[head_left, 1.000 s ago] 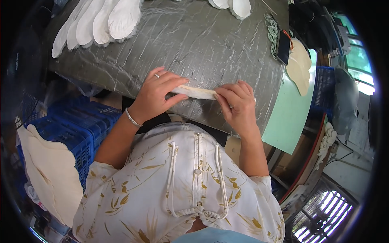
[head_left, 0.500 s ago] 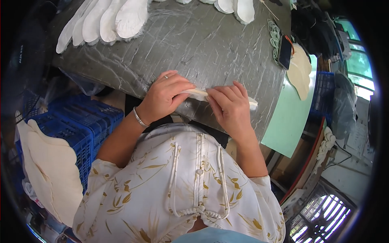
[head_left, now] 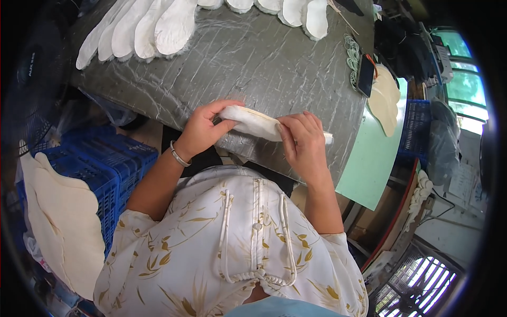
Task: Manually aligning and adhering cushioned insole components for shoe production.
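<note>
A long cream insole-shaped piece (head_left: 256, 123) lies along the near edge of the grey wrinkled table (head_left: 264, 63). My left hand (head_left: 203, 129) pinches its left end between thumb and fingers. My right hand (head_left: 303, 145) presses down on its right part, and the tip sticks out past the fingers. A bangle sits on my left wrist.
A fan of white insole pieces (head_left: 137, 29) lies at the table's far left, more (head_left: 296, 10) along the far edge. A phone (head_left: 365, 75) and rubber bands (head_left: 351, 53) sit at the right end. Blue crates (head_left: 100, 164) with cream sheets (head_left: 58, 222) stand at my left.
Both hands have kept hold of the cream piece and worked along it; it now lies a little flatter on the table edge, with my right hand further over it.
</note>
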`<state>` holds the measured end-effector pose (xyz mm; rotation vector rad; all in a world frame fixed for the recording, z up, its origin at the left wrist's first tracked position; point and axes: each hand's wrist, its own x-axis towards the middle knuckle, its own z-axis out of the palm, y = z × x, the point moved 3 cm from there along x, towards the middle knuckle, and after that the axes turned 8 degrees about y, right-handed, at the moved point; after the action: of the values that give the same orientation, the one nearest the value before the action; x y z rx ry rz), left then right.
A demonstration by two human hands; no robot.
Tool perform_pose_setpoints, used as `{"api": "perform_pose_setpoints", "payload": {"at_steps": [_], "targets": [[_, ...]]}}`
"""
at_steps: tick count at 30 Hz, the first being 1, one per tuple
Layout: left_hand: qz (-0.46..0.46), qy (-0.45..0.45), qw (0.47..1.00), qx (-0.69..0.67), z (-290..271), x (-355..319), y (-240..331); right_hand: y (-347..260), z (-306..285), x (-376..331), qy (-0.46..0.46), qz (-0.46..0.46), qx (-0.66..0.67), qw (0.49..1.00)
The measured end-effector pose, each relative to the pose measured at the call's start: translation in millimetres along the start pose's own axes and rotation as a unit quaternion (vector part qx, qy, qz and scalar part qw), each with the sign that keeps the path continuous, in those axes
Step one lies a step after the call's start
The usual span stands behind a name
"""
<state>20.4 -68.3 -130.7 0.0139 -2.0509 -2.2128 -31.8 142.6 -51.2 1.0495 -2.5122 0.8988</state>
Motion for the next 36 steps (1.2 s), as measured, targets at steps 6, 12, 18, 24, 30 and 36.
{"api": "perform_pose_setpoints", "payload": {"at_steps": [6, 12, 18, 24, 30, 36], "targets": [[-0.058, -0.01, 0.998, -0.033, -2, 3, -10, 3, 0, 4, 0.005, -0.009, 0.012, 1.0], [-0.063, -0.108, 0.94, -0.319, 7, 7, -5, -1, -19, 15, 0.017, 0.128, 0.092, 0.987], [0.01, -0.142, 0.955, -0.261, 46, 33, 42, 5, 0, 37, 0.01, 0.321, 0.447, 0.835], [0.022, -0.131, 0.978, -0.164, 60, 47, 54, 20, 5, 37, 0.047, 0.298, 0.318, 0.899], [0.007, -0.088, 0.978, -0.189, 59, 58, 57, 21, -13, 48, 0.129, 0.124, 0.134, 0.975], [0.063, -0.021, 0.998, 0.002, 58, 66, 66, 1, -66, 78, 0.14, 0.046, 0.256, 0.955]]}}
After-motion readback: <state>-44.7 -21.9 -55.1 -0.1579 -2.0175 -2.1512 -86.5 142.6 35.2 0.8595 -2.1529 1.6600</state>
